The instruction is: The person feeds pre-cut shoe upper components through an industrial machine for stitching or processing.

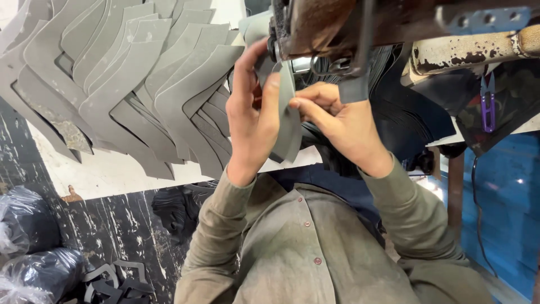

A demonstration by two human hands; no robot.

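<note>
Pinching grey cut piece [288,121], both hands' grip closed

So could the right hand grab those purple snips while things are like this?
Probably not straight away. The right hand is pinching the grey curved piece at the machine together with the left hand. The purple snips hang off to the side, apart from it, so it would have to let go first.

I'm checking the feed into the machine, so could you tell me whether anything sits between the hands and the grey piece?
Nothing visible does: the left hand and right hand both pinch the grey piece directly, just below the machine.
</note>
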